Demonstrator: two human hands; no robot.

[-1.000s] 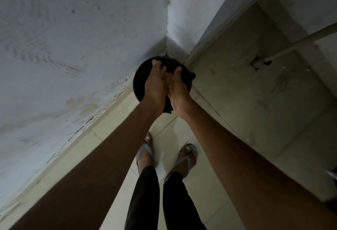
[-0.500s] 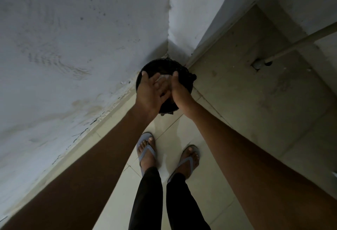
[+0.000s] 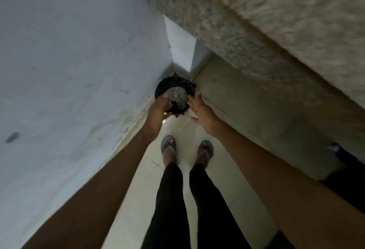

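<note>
Centre of frame: black bowl (image 3: 173, 82) of grey granular fill (image 3: 177, 95). Your left hand (image 3: 160, 108) grips its near-left rim; your right hand (image 3: 201, 110) is spread flat alongside. Probably rigid, weighty and spillable: hold opposite rims, level.

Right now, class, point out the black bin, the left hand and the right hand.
black bin (image 3: 173, 82): head view, dark far wall above the grey contents.
left hand (image 3: 158, 108): head view, back of the hand.
right hand (image 3: 200, 108): head view, back of the hand.
</note>
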